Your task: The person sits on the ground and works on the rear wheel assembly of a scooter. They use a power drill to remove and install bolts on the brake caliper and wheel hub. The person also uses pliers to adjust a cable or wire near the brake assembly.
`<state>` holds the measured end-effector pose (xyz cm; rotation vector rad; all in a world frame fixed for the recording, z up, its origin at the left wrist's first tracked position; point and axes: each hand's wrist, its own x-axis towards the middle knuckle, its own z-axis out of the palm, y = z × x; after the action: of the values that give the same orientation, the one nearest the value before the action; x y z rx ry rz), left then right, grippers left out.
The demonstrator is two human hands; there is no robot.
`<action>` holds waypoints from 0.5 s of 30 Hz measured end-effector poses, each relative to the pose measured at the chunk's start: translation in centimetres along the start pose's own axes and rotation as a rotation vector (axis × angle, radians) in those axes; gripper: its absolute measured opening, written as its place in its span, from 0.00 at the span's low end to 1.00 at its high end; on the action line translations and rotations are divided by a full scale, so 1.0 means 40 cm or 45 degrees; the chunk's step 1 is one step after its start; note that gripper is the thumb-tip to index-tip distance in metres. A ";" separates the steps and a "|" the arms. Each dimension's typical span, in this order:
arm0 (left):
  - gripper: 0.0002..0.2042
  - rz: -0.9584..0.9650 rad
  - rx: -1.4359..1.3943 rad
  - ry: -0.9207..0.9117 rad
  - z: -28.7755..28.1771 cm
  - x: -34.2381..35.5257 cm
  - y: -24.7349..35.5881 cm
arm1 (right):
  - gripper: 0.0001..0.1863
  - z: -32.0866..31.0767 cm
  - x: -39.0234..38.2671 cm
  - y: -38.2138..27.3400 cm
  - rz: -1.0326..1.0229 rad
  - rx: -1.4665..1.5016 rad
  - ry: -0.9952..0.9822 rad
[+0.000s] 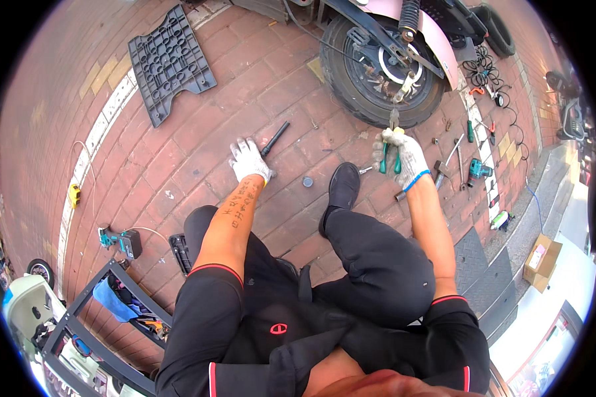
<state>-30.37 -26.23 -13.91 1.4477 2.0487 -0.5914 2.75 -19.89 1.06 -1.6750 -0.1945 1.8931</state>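
The gloved fingers of the right hand are closed around the green handles of pliers, whose nose points up to the scooter wheel just beyond. The left hand, also gloved, presses on the brick pavement with fingers together, touching a black socket tool. A small round cap lies between the hands.

Beside the matt black rubber tyre, the right hand – in white knit cloth – grips metal pliers with green plastic-looking handles. Rough red brick paving lies below the tyre – dull, gritty.
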 end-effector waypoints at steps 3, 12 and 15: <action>0.63 0.043 -0.009 -0.026 -0.006 -0.010 0.003 | 0.06 -0.012 0.000 -0.018 0.030 -0.019 -0.003; 0.61 0.020 -0.024 -0.014 0.003 0.006 -0.010 | 0.07 -0.022 -0.115 0.020 0.012 -0.303 0.230; 0.62 0.068 -0.034 -0.015 0.026 -0.006 -0.029 | 0.07 -0.017 -0.128 0.030 -0.001 -0.385 0.262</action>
<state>-31.22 -27.44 -14.48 1.4751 1.9952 -0.5474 3.15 -23.72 4.72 -2.0549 -0.4144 1.7419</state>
